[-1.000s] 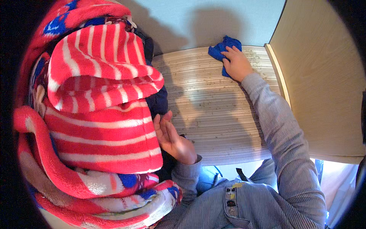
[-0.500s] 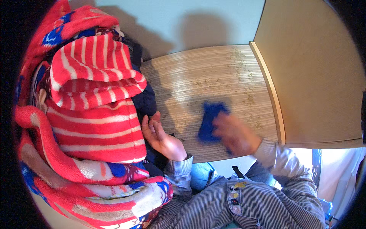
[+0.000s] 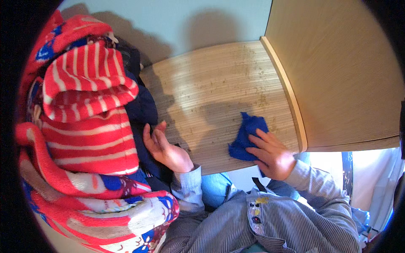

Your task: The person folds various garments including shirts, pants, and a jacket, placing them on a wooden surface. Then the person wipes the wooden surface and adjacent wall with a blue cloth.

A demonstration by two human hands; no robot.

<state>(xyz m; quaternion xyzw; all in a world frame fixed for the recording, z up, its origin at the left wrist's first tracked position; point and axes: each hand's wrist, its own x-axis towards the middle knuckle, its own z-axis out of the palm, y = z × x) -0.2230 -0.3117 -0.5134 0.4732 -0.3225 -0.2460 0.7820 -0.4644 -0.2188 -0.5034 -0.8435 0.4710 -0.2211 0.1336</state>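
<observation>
My right hand (image 3: 273, 157) lies over the near right part of a crumpled blue cloth (image 3: 249, 137), pressing it onto the striped wood-grain surface (image 3: 202, 88). Its fingers are a little apart and bent over the cloth. A scrap of blue also shows below the palm. My left hand (image 3: 166, 151) rests palm up with fingers loosely curled and apart, and nothing is in it. It is beside dark navy fabric (image 3: 143, 103) and a folded red-and-white striped fleece (image 3: 88, 139). Small brownish crumbs (image 3: 262, 99) are scattered over the surface, mostly at its right and far side.
A bulky patterned red, white and blue blanket (image 3: 126, 211) is heaped along the left. On the right, a pale wooden edge strip (image 3: 287, 92) borders the surface, with a tall wood panel (image 3: 337, 76) beyond it. A light blue wall (image 3: 168, 21) stands behind.
My right hand and the blue cloth have moved slightly right and nearer to me, and the hand's blur is gone. The whole view has shifted, with the left hand staying beside the fabric.
</observation>
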